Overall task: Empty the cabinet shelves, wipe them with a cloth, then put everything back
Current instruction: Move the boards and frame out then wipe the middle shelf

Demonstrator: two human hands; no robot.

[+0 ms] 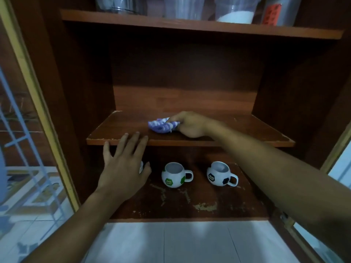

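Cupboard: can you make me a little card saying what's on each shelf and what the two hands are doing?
Top shelf: clear jars, one with white stuff inside
Middle shelf: purple cloth
Bottom shelf: green-patched mug and black-patched mug, standing upright, apart
Right hand: grips the cloth on the middle shelf
Left hand: open, fingertips at the middle shelf's front edge
Hidden: something white behind the left hand, cannot tell what

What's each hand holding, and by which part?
The right hand grips the purple-and-white cloth by one bunched end on the middle shelf. The left hand holds nothing, fingers on the shelf's front edge.
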